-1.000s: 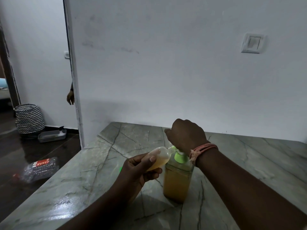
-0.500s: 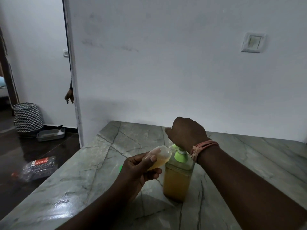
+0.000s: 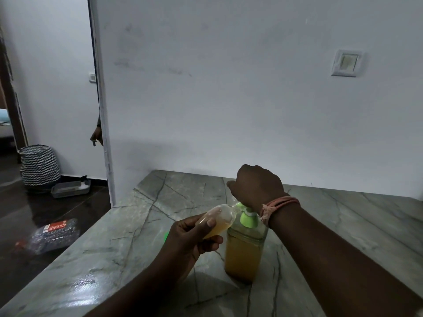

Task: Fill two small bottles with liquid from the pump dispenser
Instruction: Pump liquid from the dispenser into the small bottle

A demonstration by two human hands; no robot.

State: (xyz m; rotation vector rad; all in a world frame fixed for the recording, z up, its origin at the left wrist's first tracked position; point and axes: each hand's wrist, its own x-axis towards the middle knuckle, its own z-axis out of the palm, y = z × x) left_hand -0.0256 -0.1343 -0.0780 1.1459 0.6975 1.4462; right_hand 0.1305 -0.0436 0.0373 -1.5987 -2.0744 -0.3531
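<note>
The pump dispenser (image 3: 243, 250) stands on the grey marble counter (image 3: 114, 248), a clear bottle of orange-yellow liquid with a green pump collar. My right hand (image 3: 257, 186) sits on top of the pump head with fingers curled over it; the head itself is hidden. My left hand (image 3: 191, 236) grips a small clear bottle (image 3: 218, 219), tilted, its mouth against the green spout. The small bottle holds orange-yellow liquid in its lower side. A bit of green (image 3: 166, 236) shows behind my left hand; I cannot tell what it is.
A white wall with a light switch (image 3: 346, 63) backs the counter. Left of the counter's edge is dark floor with a plastic-wrapped pack (image 3: 53, 235), a grey tray (image 3: 69, 188) and a patterned basket (image 3: 40, 165). Another person's hand (image 3: 96, 135) shows past the wall corner.
Both hands, the small bottle and the dispenser stay in nearly the same place. The other person's hand at the wall corner has shifted slightly.
</note>
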